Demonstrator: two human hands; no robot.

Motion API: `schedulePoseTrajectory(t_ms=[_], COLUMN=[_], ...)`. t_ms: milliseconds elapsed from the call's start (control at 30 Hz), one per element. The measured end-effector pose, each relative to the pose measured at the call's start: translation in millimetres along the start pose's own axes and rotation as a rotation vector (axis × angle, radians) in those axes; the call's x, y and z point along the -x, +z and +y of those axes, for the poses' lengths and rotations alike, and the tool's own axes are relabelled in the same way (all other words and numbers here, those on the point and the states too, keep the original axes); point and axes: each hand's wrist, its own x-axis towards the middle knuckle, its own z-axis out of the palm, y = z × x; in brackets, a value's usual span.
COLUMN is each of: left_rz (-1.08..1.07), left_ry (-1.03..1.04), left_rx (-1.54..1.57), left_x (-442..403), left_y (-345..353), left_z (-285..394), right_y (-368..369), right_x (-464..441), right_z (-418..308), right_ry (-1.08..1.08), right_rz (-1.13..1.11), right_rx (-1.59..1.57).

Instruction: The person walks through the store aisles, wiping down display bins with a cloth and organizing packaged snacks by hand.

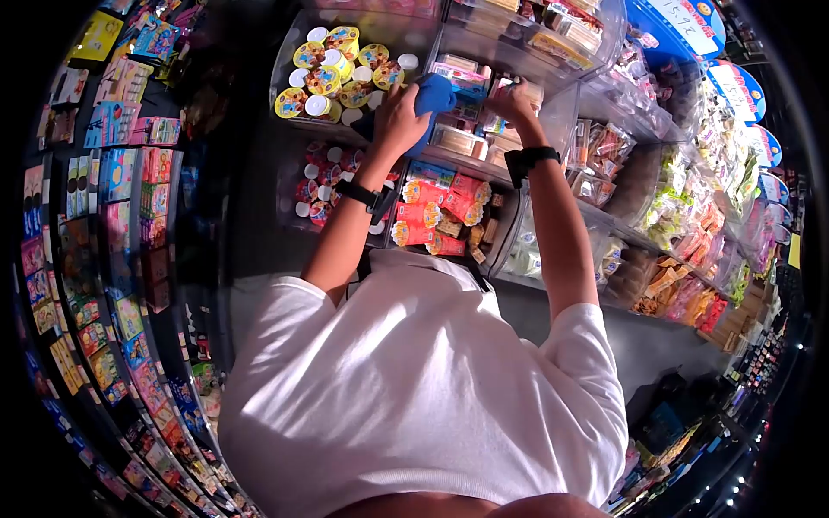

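My left hand (pixel 400 123) is closed around a bunched blue cloth (pixel 434 95), above the divider between two clear plastic bins. Part of the cloth hangs below the fingers. My right hand (pixel 515 105) reaches into the bin of rectangular snack packets (pixel 458 140), its fingers curled down among them. What those fingers grip is hidden. More packets (pixel 462 79) lie in the same bin between my hands. Left of the cloth, a bin holds yellow-lidded snack cups (pixel 324 79) and upturned white ones. Both wrists wear black bands.
Nearer my body are bins of red packets (pixel 442 207) and red cups (pixel 324 177). Clear bins of wrapped snacks (pixel 682 207) rise on the right, with blue price signs (pixel 734 91) behind. Curved shelves of colourful packages (pixel 121 216) stand at the left.
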Motion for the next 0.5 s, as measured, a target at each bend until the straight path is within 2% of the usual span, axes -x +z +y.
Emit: schedulePoseTrajectory(t_ms=[33, 67, 133, 200, 267, 333, 367, 500], left_rz=[-0.044, -0.051, -0.004, -0.014, -0.014, 0.335, 0.214, 0.297], left_ry=[-0.049, -0.021, -0.013, -0.044, -0.056, 0.116, 0.002, -0.01], left_rx=[0.012, 0.013, 0.005, 0.018, 0.014, -0.116, -0.006, 0.044], left_x=[6, 12, 18, 12, -4, -27, -36, -49], left_y=[0, -1, 1, 1, 10, 26, 28, 36], left_z=[-2, -6, -7, -4, 0, 2, 5, 7], right_y=[-6, -2, -29, -59, -59, -57, -52, -38], right_x=[5, -8, 9, 35, 28, 29, 31, 41], right_z=[-3, 14, 6, -9, 20, 33, 39, 47], right_ry=[-0.004, -0.06, -0.087, -0.15, -0.367, -0.377, -0.396, -0.541], right_rz=[0.059, 0.151, 0.094, 0.067, 0.024, -0.132, -0.156, -0.118], right_rx=[-0.123, -0.087, -0.27, 0.013, 0.19, 0.396, 0.387, 0.417])
